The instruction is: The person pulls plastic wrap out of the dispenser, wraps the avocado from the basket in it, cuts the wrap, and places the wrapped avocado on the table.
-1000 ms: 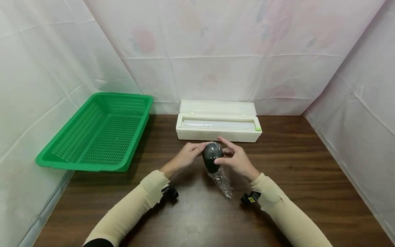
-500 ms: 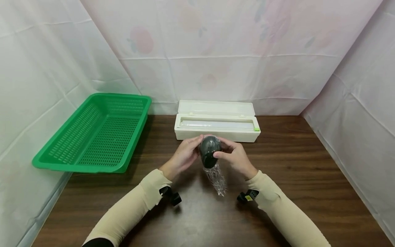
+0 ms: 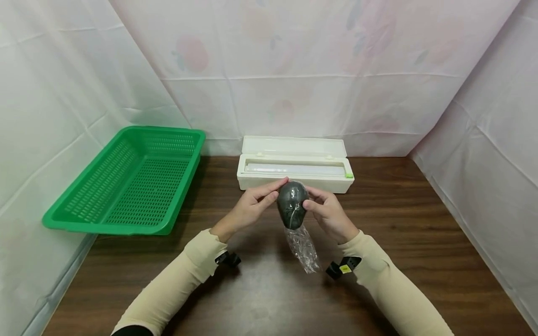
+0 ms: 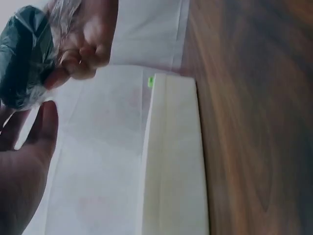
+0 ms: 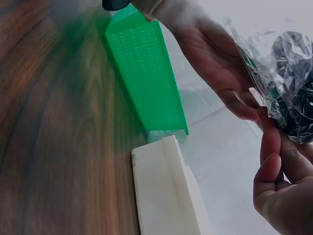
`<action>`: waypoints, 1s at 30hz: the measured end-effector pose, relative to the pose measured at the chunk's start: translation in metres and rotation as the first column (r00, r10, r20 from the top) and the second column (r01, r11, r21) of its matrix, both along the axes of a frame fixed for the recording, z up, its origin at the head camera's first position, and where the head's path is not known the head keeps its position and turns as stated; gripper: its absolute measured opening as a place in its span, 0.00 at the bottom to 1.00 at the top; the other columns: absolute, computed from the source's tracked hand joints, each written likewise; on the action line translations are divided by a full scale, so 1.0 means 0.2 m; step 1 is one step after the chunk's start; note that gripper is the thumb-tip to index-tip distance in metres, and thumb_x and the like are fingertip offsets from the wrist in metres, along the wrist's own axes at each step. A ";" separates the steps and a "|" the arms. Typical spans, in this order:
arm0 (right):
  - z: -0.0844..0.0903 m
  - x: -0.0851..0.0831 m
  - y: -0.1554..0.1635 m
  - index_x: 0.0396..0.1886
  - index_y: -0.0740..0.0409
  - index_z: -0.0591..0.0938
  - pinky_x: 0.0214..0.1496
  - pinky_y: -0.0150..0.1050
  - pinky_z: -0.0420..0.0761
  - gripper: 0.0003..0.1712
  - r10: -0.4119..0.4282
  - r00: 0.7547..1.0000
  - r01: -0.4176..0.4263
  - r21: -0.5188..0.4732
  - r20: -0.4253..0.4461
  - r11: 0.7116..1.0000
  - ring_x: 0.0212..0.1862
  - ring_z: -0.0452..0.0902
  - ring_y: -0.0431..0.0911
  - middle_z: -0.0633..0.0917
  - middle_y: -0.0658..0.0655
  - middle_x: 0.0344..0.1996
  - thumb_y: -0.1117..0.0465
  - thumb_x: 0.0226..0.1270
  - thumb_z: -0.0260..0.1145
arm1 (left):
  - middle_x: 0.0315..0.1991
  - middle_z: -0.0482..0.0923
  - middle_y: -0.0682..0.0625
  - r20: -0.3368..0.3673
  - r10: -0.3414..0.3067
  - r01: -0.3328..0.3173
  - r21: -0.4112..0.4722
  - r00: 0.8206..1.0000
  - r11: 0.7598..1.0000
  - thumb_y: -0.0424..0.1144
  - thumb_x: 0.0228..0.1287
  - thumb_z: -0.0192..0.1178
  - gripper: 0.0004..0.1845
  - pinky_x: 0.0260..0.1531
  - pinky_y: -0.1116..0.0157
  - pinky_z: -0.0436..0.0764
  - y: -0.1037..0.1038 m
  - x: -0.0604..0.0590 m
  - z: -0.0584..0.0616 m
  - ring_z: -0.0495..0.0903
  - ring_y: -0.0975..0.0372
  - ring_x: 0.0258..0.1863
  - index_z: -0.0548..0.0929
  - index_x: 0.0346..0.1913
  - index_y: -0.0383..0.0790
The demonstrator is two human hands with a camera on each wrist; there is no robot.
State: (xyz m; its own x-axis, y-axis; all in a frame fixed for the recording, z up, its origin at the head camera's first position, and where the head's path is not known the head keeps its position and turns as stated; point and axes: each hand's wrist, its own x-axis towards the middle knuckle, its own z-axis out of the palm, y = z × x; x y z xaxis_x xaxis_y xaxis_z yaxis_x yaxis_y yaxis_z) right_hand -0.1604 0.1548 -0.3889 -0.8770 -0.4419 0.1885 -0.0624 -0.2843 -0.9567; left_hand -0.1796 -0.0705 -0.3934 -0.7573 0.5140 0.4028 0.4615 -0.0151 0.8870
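Note:
A dark green, pear-shaped avocado [image 3: 292, 201] wrapped in clear cling film is held up over the table in the head view. A loose tail of cling film [image 3: 303, 251] hangs from its lower end. My right hand [image 3: 331, 213] pinches the avocado from the right, thumb on its near face and fingers behind it. My left hand [image 3: 245, 211] is at its upper left with fairly straight fingers, their tips right at the wrapped surface. In the right wrist view, crinkled film [image 5: 288, 73] covers the avocado.
Behind the hands stands a white cling film box [image 3: 294, 183], lid raised, with a roll [image 3: 296, 169] inside and a green cutter slider [image 3: 349, 175] at its right end. A green perforated basket [image 3: 101, 228] stands at the left. White curtains [image 3: 269, 107] enclose the table [image 3: 399, 210].
The raised right index finger has come down behind the avocado. Over the last half second the avocado turned and shifted slightly right, while the left fingers straightened and eased off it.

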 end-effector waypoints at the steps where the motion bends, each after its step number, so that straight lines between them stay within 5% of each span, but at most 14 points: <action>1: 0.00 0.00 0.00 0.64 0.73 0.71 0.55 0.31 0.79 0.36 0.005 1.000 -0.005 -0.007 0.001 1.000 0.52 0.80 0.38 0.86 0.47 0.49 0.54 0.65 0.69 | 0.69 0.67 0.39 -0.005 -0.017 0.017 -0.022 1.000 1.000 0.34 0.75 0.49 0.23 0.67 0.62 0.69 0.00 0.00 0.00 0.67 0.53 0.70 0.67 0.70 0.32; 8: -0.02 -0.02 0.01 0.55 0.53 0.79 0.56 0.30 0.78 0.19 -0.003 1.000 0.003 -0.016 0.003 1.000 0.53 0.79 0.37 0.86 0.46 0.49 0.54 0.67 0.66 | 0.74 0.60 0.42 0.097 -0.107 0.117 -0.099 0.989 0.988 0.41 0.73 0.54 0.31 0.66 0.63 0.70 -0.02 -0.04 0.00 0.64 0.53 0.72 0.59 0.75 0.39; 12: -0.04 -0.01 0.01 0.62 0.66 0.75 0.54 0.30 0.79 0.28 -0.047 0.999 0.047 0.023 0.016 0.999 0.50 0.81 0.36 0.87 0.45 0.45 0.57 0.66 0.67 | 0.77 0.52 0.41 0.184 -0.180 0.196 -0.077 0.966 0.977 0.42 0.69 0.60 0.39 0.68 0.60 0.66 -0.03 -0.04 -0.01 0.60 0.51 0.74 0.53 0.76 0.39; 14: -0.05 -0.02 0.00 0.65 0.75 0.70 0.52 0.29 0.79 0.35 -0.085 0.996 0.084 0.053 0.014 0.995 0.48 0.82 0.36 0.88 0.43 0.43 0.59 0.65 0.68 | 0.76 0.54 0.40 0.215 -0.150 0.160 -0.033 0.965 0.987 0.40 0.69 0.60 0.38 0.68 0.60 0.68 -0.03 -0.04 -0.01 0.62 0.49 0.73 0.54 0.76 0.38; 18: -0.08 -0.03 0.00 0.66 0.74 0.69 0.47 0.28 0.81 0.34 -0.179 0.983 0.184 0.198 -0.043 0.963 0.44 0.83 0.34 0.88 0.47 0.42 0.64 0.63 0.69 | 0.67 0.71 0.37 0.119 0.110 -0.105 -0.040 0.987 0.994 0.35 0.72 0.55 0.25 0.63 0.59 0.73 -0.02 -0.02 0.00 0.72 0.47 0.66 0.69 0.68 0.31; 21: -0.11 -0.04 0.00 0.65 0.69 0.72 0.44 0.28 0.81 0.31 -0.240 0.964 0.263 0.312 -0.112 0.913 0.42 0.82 0.34 0.87 0.61 0.45 0.67 0.63 0.68 | 0.60 0.78 0.39 -0.051 0.279 -0.283 -0.212 0.959 0.935 0.35 0.73 0.52 0.19 0.61 0.57 0.76 0.01 0.00 0.01 0.77 0.49 0.61 0.76 0.62 0.30; 24: -0.13 -0.04 -0.01 0.65 0.66 0.74 0.42 0.27 0.81 0.29 -0.292 0.944 0.327 0.348 -0.152 0.879 0.40 0.82 0.34 0.84 0.73 0.48 0.69 0.63 0.67 | 0.55 0.82 0.39 -0.178 0.278 -0.328 -0.417 0.944 0.848 0.40 0.76 0.49 0.21 0.54 0.56 0.80 0.04 0.02 0.02 0.82 0.52 0.54 0.75 0.64 0.34; 26: -0.14 -0.05 -0.02 0.65 0.65 0.74 0.42 0.27 0.81 0.29 -0.308 0.935 0.352 0.355 -0.176 0.866 0.40 0.82 0.33 0.83 0.73 0.49 0.68 0.64 0.67 | 0.56 0.81 0.37 -0.202 0.255 -0.323 -0.495 0.946 0.806 0.42 0.77 0.48 0.23 0.50 0.55 0.81 0.07 0.02 0.01 0.83 0.53 0.51 0.71 0.67 0.33; 28: -0.15 -0.05 -0.03 0.66 0.65 0.73 0.43 0.27 0.81 0.30 -0.309 0.929 0.364 0.355 -0.201 0.861 0.42 0.82 0.33 0.83 0.73 0.51 0.66 0.64 0.68 | 0.56 0.80 0.35 -0.182 0.242 -0.303 -0.531 0.953 0.791 0.44 0.77 0.46 0.26 0.49 0.54 0.81 0.09 0.02 0.01 0.83 0.52 0.50 0.66 0.70 0.32; 30: -0.15 -0.05 -0.03 0.66 0.64 0.73 0.43 0.27 0.81 0.31 -0.312 0.923 0.375 0.351 -0.224 0.858 0.42 0.82 0.33 0.82 0.72 0.53 0.65 0.64 0.68 | 0.62 0.75 0.35 -0.119 0.224 -0.253 -0.531 0.967 0.809 0.46 0.77 0.46 0.29 0.54 0.52 0.79 0.10 0.01 0.00 0.80 0.50 0.57 0.62 0.72 0.30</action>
